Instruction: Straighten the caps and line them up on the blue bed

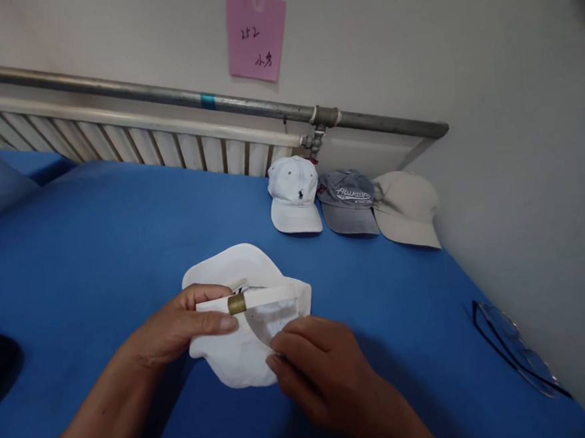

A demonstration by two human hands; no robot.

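Note:
A white cap [237,363] is held above the blue sheet, its back strap facing me and its brim pointing up and away. My left hand [189,323] pinches the strap's left end beside a brass buckle [237,303], thumb below and fingers above. On the lower right, my right hand [322,360] has its fingers closed on the cap's edge near the back opening. Part of the cap's inside shows through that opening.
Against the wall stand a light cap [294,195], a dark grey cap [349,202] and a beige cap [408,205]. Eyeglasses [519,350] lie at the right edge of the blue sheet [99,259]. Behind run a radiator [137,146] and a metal pipe [153,94].

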